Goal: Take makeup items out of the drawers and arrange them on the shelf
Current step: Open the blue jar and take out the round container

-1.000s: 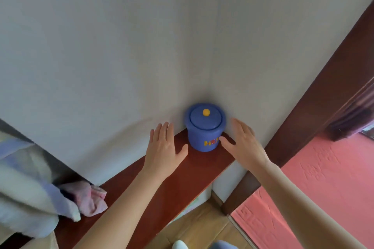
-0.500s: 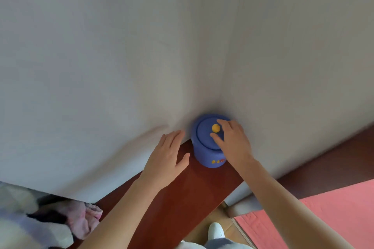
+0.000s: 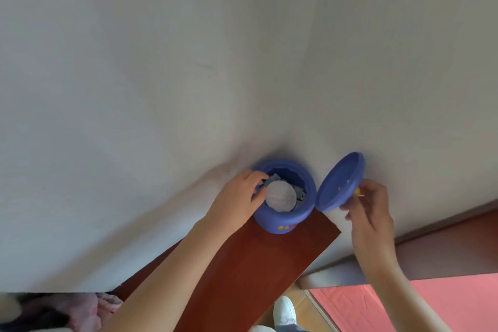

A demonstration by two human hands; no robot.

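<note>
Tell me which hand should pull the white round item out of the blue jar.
Left. The left hand is at the blue jar rim, fingers touching the white round item. The right hand is busy holding the lid aside.

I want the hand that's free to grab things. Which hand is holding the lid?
The right hand holds the blue lid tilted beside the jar; the left hand reaches into the jar.

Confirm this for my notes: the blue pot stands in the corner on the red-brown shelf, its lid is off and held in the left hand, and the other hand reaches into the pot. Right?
Not quite: the lid is held in the right hand, not the left. The head view shows the left hand with its fingers at the open blue pot, which stands in the corner on the red-brown shelf.
</note>
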